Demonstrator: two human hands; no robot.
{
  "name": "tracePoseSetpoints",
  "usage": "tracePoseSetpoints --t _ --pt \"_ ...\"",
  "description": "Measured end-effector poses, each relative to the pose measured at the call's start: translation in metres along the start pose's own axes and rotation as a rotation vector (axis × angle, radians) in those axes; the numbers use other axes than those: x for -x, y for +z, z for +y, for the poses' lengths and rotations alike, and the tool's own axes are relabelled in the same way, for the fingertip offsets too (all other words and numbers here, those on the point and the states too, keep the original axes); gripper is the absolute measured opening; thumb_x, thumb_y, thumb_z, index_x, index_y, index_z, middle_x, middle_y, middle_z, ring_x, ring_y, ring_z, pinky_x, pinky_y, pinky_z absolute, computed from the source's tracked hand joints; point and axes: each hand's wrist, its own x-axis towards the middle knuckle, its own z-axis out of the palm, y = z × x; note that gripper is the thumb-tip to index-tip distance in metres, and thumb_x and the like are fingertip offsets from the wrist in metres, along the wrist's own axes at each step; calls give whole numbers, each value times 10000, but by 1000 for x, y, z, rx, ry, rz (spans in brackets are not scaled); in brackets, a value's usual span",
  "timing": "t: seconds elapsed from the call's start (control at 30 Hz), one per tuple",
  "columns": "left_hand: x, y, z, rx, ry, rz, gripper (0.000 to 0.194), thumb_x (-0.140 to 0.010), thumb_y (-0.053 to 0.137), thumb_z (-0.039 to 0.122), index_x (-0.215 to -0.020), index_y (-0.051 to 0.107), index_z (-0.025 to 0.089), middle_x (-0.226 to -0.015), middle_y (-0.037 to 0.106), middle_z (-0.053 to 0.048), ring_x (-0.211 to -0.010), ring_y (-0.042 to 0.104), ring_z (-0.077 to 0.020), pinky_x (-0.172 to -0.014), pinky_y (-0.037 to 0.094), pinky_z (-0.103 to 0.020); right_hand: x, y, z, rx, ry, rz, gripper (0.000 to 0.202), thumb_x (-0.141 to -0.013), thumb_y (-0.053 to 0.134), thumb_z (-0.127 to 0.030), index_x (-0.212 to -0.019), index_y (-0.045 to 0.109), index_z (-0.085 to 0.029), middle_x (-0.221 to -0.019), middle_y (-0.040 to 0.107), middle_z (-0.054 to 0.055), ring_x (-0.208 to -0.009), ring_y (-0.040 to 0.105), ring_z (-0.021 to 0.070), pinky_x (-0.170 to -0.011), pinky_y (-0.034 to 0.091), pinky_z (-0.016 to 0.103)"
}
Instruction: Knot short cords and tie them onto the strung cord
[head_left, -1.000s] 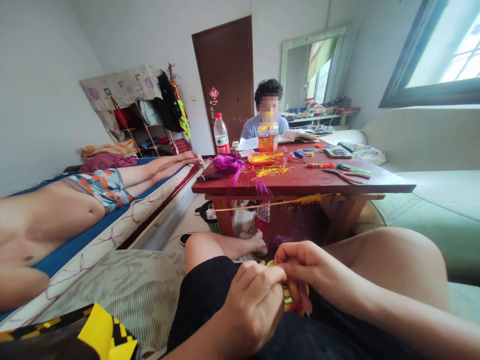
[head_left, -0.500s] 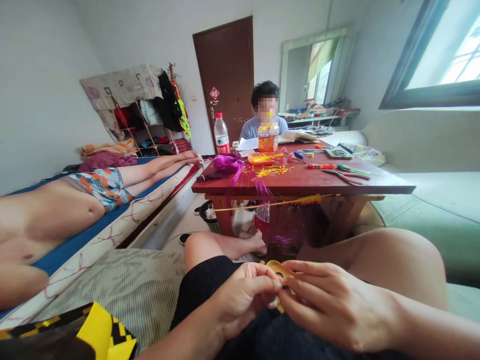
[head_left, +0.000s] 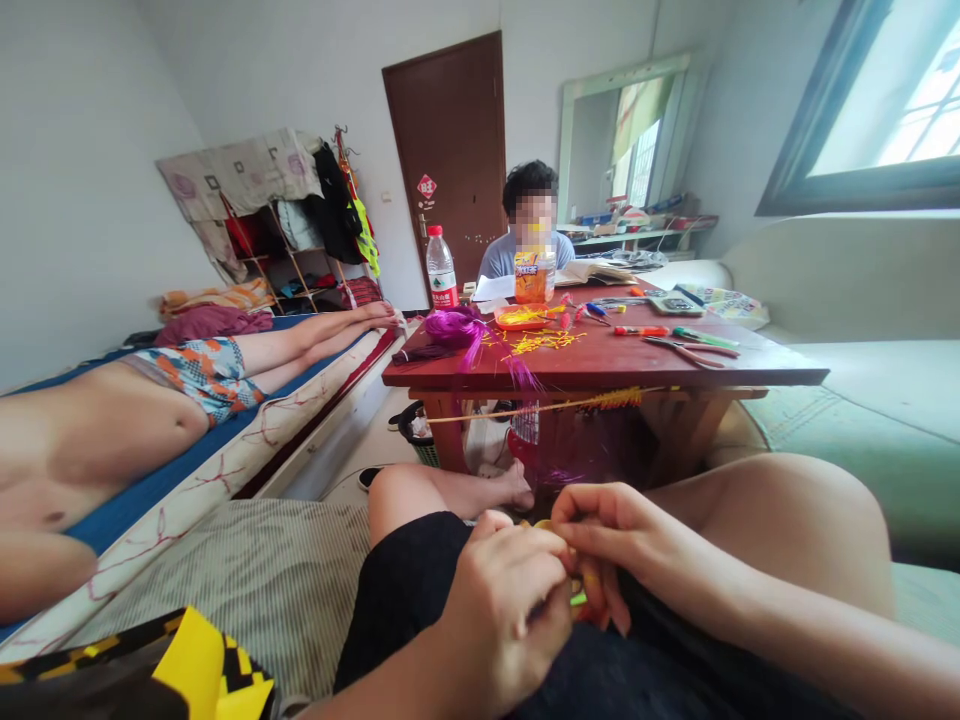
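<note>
Both of my hands meet above my lap, over dark shorts (head_left: 405,590). My left hand (head_left: 510,600) is closed, its fingers curled, and what it grips is too hidden to name. Touching it from the right, my right hand (head_left: 622,540) has thumb and forefinger pinched together on something too small to make out, with its other fingers hanging below. Between and behind the hands, bits of a yellow item (head_left: 544,524) show, mostly covered by the fingers.
Ahead stands a red table (head_left: 600,365) with purple strands (head_left: 454,328), yellow pieces (head_left: 544,342), pliers (head_left: 686,352) and bottles. A person (head_left: 495,255) sits behind it. Another person (head_left: 112,420) lies on a bed at left.
My left hand has turned over, its back now facing up. My right hand has shifted up and curled into a pinch. The yellow item is more covered.
</note>
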Motion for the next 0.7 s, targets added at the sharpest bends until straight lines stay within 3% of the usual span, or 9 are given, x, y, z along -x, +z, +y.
tracePoseSetpoints --t 0.07,0.13,0.2,0.3,0.4,0.47,0.6,0.7 --pt "-6 -4 4 447 -466 -125 139 -729 507 137 -611 578 152 -639 610 -5 -596 520 -109 -610 359 -241 8 -2 -3 310 -265 34 132 -832 415 -314 -822 467 -193 -572 617 5 -455 578 128 -418 450 226" --pt "-10 -5 5 826 -849 -182 91 -639 575 177 -556 560 141 -539 527 22 -512 436 -78 -531 324 -201 16 -4 -5 714 -653 18 88 -822 437 -193 -865 514 -193 -669 643 28 -600 619 149 -616 513 285" --pt "-11 -5 3 1045 -1062 -163 94 -546 623 179 -523 545 132 -488 463 47 -465 364 -53 -499 290 -181 20 -6 -4 1059 -996 -3 156 -813 441 -109 -875 558 -192 -688 652 33 -649 625 149 -759 495 308" --pt "-10 -1 0 1183 -1143 -145 126 -503 656 172 -507 539 127 -487 456 47 -470 365 -47 -520 302 -173 22 -7 2 1309 -1207 50 224 -833 407 -66 -911 581 -185 -648 647 27 -609 615 143 -783 488 298" --pt "-7 2 2 1102 -1000 -143 117 -566 656 187 -535 562 123 -605 519 3 -574 443 -77 -593 348 -190 20 -3 8 1228 -1124 62 258 -862 331 -81 -890 575 -163 -642 634 40 -583 592 148 -706 496 300" --pt "-3 4 5 849 -775 -99 114 -650 624 196 -565 581 134 -719 534 -23 -683 485 -112 -658 377 -218 17 1 10 997 -868 84 261 -885 306 -132 -813 554 -167 -629 611 34 -562 571 139 -604 489 274" --pt "10 10 5 146 -215 84 142 -747 503 107 -644 592 147 -808 511 -44 -725 499 -129 -647 406 -234 7 7 11 238 -156 81 247 -866 400 -376 -736 482 -183 -515 547 -30 -389 492 88 -378 395 189" --pt "17 13 -3 -210 204 164 158 -748 450 37 -720 576 128 -818 573 -65 -674 497 -128 -624 398 -259 -2 6 12 -111 22 -20 302 -768 509 -468 -710 474 -174 -432 547 -43 -285 437 62 -292 282 147"
